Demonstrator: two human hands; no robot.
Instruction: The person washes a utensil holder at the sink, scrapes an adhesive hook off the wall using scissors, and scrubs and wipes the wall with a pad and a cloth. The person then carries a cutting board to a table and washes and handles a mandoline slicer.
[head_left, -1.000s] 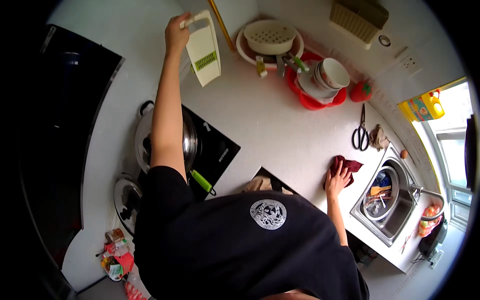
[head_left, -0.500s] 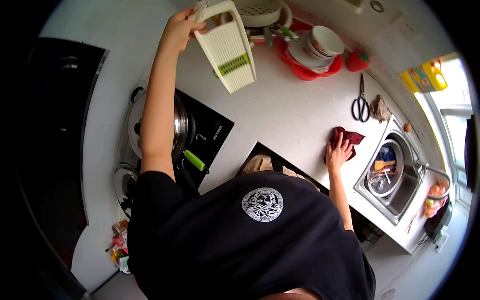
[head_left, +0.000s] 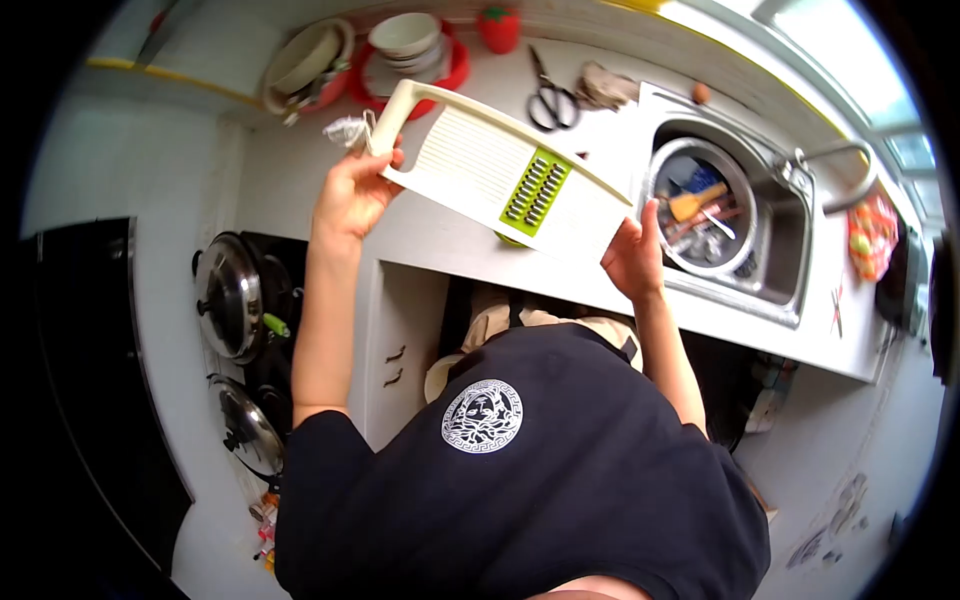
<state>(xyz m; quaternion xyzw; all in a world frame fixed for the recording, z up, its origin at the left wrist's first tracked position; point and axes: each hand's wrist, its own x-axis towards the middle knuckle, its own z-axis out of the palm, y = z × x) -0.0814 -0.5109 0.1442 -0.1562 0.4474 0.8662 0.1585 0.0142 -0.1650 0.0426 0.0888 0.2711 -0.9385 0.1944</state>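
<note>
I hold a cream plastic slicer board [head_left: 480, 165] with a green blade insert [head_left: 535, 190] level in front of me, above the white counter [head_left: 300, 170]. My left hand [head_left: 352, 192] grips its handle end. My right hand [head_left: 632, 258] holds the opposite end, close to the sink [head_left: 770, 265]. The red cloth seen earlier is hidden.
A steel basin of utensils [head_left: 700, 205] sits in the sink under the tap [head_left: 838, 165]. Scissors [head_left: 548, 95], a rag [head_left: 605, 88], stacked bowls in a red rack [head_left: 408, 45] and a colander [head_left: 305, 60] line the back. Two lidded pots [head_left: 228, 295] stand on the left.
My left hand brought the slicer down from overhead to chest height. My right hand left the red cloth and took the slicer's far end. The view swung toward the sink.
</note>
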